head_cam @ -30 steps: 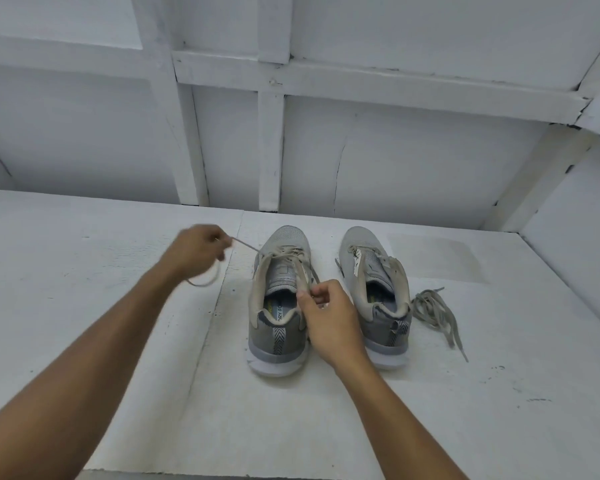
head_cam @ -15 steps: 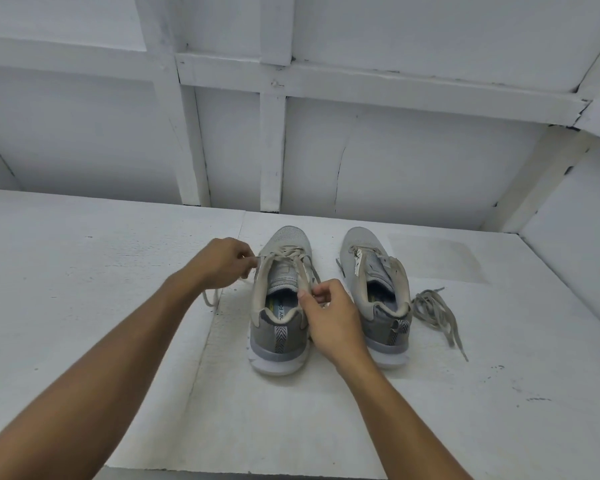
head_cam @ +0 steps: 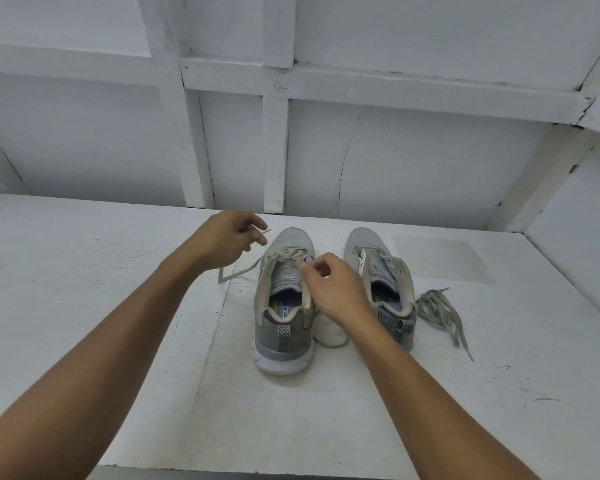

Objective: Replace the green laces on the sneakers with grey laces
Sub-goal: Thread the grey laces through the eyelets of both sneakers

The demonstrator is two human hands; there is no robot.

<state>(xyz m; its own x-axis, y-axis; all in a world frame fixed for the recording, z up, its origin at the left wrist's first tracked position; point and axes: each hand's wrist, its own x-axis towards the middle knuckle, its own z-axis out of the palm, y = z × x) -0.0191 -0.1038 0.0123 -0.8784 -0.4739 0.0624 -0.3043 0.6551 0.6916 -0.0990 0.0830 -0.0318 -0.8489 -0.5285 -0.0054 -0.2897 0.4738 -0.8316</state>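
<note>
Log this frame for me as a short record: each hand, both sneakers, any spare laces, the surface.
left hand: beside the toe of the left-side sneaker, grip on the free end of the lace
lace: threaded in the left-side sneaker, slack strand hanging toward the table
right hand: pinches at the left-side sneaker's eyelet edge
right-side sneaker: upright alongside, untouched
loose laces: heaped on the table to its right
table: white
</note>
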